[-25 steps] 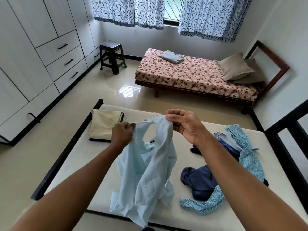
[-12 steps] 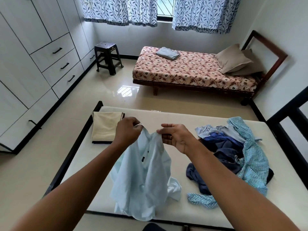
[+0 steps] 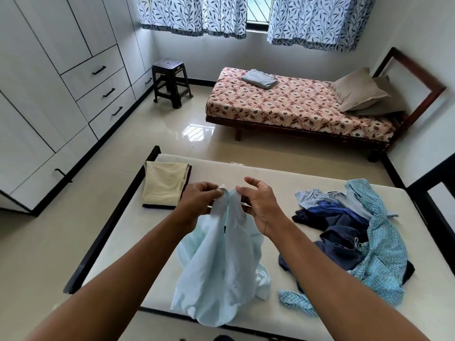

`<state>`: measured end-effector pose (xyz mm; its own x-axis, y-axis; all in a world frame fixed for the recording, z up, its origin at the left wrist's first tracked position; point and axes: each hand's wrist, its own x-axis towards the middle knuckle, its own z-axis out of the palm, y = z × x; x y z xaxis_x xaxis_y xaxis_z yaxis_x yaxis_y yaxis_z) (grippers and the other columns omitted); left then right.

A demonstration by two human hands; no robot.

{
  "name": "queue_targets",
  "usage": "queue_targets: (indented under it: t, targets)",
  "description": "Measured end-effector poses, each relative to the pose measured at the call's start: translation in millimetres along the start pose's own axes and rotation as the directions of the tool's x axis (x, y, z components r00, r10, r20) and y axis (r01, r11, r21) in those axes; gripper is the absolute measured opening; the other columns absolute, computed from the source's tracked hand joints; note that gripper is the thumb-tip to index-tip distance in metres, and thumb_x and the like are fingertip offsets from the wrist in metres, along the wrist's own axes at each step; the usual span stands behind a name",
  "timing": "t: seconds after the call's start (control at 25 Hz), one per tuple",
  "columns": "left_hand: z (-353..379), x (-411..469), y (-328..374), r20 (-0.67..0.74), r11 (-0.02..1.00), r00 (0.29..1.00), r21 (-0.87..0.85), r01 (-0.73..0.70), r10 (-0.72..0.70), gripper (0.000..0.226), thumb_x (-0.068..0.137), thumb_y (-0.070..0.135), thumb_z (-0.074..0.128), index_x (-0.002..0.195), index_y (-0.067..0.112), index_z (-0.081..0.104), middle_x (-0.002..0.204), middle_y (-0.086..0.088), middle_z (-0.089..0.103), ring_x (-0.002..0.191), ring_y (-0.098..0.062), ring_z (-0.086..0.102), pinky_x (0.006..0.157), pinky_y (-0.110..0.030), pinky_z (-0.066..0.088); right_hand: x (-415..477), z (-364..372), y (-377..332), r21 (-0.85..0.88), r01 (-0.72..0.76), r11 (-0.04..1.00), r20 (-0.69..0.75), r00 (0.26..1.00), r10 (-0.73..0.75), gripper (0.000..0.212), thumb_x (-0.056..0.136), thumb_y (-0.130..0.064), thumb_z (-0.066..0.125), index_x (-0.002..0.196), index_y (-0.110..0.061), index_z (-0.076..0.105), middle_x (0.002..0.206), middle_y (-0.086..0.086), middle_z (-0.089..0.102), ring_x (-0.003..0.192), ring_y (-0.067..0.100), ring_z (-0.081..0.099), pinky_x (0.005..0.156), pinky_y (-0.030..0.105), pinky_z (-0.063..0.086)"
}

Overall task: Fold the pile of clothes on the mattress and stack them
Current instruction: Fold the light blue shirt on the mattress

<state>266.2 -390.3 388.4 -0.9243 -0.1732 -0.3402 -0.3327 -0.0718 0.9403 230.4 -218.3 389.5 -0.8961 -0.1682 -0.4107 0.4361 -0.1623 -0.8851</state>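
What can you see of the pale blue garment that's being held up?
The pale blue garment is thin, soft-looking, creased cloth with a small dark mark near its top. The left hand and right hand pinch its top edge close together, so it hangs crumpled. Its lower folds bunch on the white mattress near the front edge.

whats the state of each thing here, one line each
shirt, unfolded, hanging from both hands
left hand, grips the shirt's top
right hand, pinches the shirt's top
cream cloth, folded, flat on the mattress
pile, unfolded, heaped
grey cloth, folded, on the far bed
drawers, shut
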Motion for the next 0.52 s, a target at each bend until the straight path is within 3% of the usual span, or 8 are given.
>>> queue_targets:
  t: [0.08, 0.24, 0.4, 0.52]
  targets:
    - [2, -5, -1, 0.037, 1.000, 0.999, -0.008, -0.019, 0.019, 0.006, 0.093, 0.012, 0.074, 0.096, 0.007, 0.074, 0.088, -0.012, 0.075, 0.078, -0.022, 0.071, 0.066, -0.032, 0.057, 0, 0, 5, -0.094, 0.049, 0.994, 0.014, 0.999, -0.048, 0.035, 0.095, -0.013, 0.074, 0.125, -0.021, 0.058, 0.111, 0.017, 0.072, 0.093, 0.026, 0.072, 0.086, 0.042, 0.062]
    - [8, -10, -4, 0.015, 0.999, 1.000, -0.031, 0.013, -0.013, 0.024, 0.093, 0.029, 0.075, 0.096, 0.005, 0.077, 0.092, -0.017, 0.076, 0.078, -0.025, 0.072, 0.070, -0.035, 0.059, 0, -1, 12, -0.171, 0.130, 0.977, 0.042, 0.991, -0.125, 0.042, 0.088, -0.012, 0.082, 0.123, -0.020, 0.059, 0.101, 0.014, 0.073, 0.100, 0.032, 0.074, 0.088, 0.048, 0.063]
    - [9, -11, -10, -0.031, 1.000, 0.999, -0.004, -0.015, 0.015, 0.017, 0.090, 0.018, 0.079, 0.097, 0.002, 0.076, 0.100, -0.023, 0.075, 0.086, -0.029, 0.071, 0.081, -0.043, 0.060, -5, -6, 12, -0.155, 0.156, 0.976, 0.064, 0.987, -0.147, 0.049, 0.083, -0.007, 0.085, 0.124, -0.016, 0.060, 0.092, 0.010, 0.073, 0.089, 0.024, 0.076, 0.076, 0.037, 0.063]
    - [10, -10, -10, -0.052, 0.998, 0.998, 0.035, -0.046, 0.048, 0.009, 0.089, 0.014, 0.080, 0.090, 0.006, 0.075, 0.089, -0.015, 0.074, 0.082, -0.022, 0.068, 0.078, -0.041, 0.058, -5, -11, 9, -0.150, 0.156, 0.976, 0.022, 0.988, -0.154, 0.046, 0.085, -0.003, 0.083, 0.122, -0.015, 0.059, 0.090, 0.009, 0.072, 0.087, 0.023, 0.074, 0.078, 0.039, 0.064]
